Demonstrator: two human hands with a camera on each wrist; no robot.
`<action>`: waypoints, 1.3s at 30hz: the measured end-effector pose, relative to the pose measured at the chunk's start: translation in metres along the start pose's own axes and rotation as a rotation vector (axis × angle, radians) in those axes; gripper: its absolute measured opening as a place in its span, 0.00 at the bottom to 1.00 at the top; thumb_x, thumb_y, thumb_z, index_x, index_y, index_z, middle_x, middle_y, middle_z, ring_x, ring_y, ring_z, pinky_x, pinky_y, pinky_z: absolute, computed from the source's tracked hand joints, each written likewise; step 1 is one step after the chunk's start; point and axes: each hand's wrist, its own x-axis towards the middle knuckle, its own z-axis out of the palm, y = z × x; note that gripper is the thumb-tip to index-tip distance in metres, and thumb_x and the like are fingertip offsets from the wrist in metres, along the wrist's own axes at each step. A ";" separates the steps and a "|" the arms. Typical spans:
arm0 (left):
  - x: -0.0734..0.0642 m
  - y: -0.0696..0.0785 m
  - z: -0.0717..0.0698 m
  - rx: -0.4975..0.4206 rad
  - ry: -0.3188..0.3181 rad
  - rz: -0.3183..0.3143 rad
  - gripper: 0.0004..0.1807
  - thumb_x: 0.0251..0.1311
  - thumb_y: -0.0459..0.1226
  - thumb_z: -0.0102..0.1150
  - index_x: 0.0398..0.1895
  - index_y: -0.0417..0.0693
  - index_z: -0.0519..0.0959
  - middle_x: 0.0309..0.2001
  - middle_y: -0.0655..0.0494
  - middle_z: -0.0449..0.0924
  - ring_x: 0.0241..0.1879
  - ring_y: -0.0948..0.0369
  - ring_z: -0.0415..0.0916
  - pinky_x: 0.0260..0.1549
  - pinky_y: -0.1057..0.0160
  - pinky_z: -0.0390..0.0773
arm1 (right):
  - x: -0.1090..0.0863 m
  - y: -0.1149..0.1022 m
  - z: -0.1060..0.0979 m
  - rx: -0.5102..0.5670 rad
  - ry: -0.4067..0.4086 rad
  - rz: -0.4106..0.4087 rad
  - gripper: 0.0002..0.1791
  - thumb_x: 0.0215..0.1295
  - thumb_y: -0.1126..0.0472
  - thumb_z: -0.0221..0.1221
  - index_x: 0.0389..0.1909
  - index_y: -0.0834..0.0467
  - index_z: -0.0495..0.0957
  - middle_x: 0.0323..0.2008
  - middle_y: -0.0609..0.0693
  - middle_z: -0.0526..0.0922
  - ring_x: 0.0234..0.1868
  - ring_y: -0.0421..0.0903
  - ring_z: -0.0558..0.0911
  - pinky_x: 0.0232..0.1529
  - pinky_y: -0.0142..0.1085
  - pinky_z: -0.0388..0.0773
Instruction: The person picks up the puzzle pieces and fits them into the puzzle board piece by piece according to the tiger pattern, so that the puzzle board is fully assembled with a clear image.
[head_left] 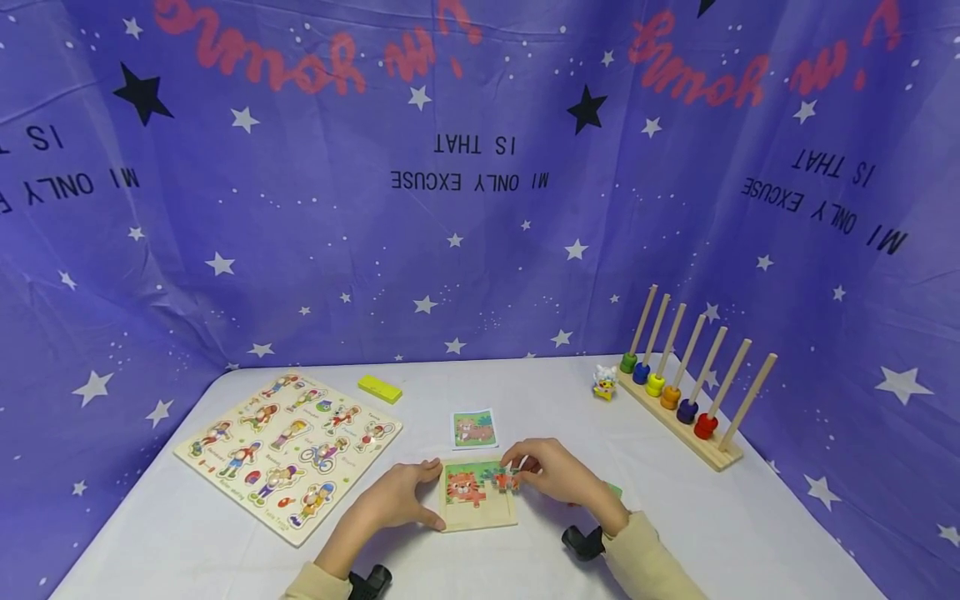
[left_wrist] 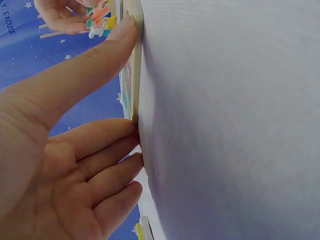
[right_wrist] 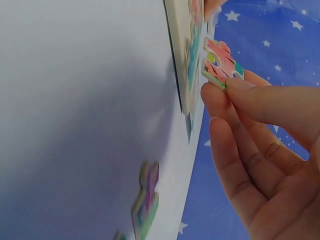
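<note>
A wooden puzzle board [head_left: 480, 521] lies on the table, with a red tiger's face and other pieces fitted in its left part. Along its left edge, my left hand [head_left: 401, 497] rests with thumb and fingers spread, their tips touching the wood. Over the board's right side, my right hand [head_left: 555, 473] pinches a jigsaw piece [right_wrist: 220, 62], orange-red with green and yellow patches, between thumb and fingers. A loose jigsaw piece [right_wrist: 147, 202] lies on the table below the right hand. Behind the board is a picture card [head_left: 474, 428] showing an animal on green.
At left lies a large wooden picture board [head_left: 288, 450], with a yellow block [head_left: 380, 389] behind it. A small figurine [head_left: 604, 382] stands at back right beside a pegged wooden rack [head_left: 682, 408] with coloured beads. A purple star-printed cloth [head_left: 480, 250] hangs behind the table.
</note>
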 end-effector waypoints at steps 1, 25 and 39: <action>0.000 0.000 0.000 0.002 0.001 0.000 0.49 0.34 0.47 0.79 0.61 0.31 0.71 0.65 0.39 0.67 0.64 0.39 0.63 0.64 0.40 0.61 | 0.001 -0.001 0.001 0.003 -0.008 0.000 0.13 0.59 0.71 0.64 0.44 0.56 0.82 0.35 0.46 0.83 0.32 0.36 0.79 0.34 0.29 0.80; -0.001 0.001 -0.001 -0.007 0.003 -0.005 0.48 0.33 0.47 0.79 0.60 0.31 0.72 0.65 0.38 0.67 0.64 0.38 0.63 0.64 0.39 0.60 | 0.011 -0.002 0.016 0.029 -0.069 0.034 0.11 0.61 0.68 0.64 0.44 0.58 0.83 0.37 0.47 0.85 0.31 0.34 0.80 0.32 0.27 0.79; -0.001 0.001 0.000 -0.008 0.005 -0.009 0.49 0.33 0.47 0.79 0.61 0.31 0.72 0.65 0.39 0.67 0.65 0.39 0.63 0.64 0.40 0.60 | 0.013 -0.008 0.017 0.046 -0.077 0.054 0.15 0.51 0.67 0.71 0.42 0.60 0.84 0.35 0.47 0.83 0.27 0.33 0.77 0.29 0.26 0.79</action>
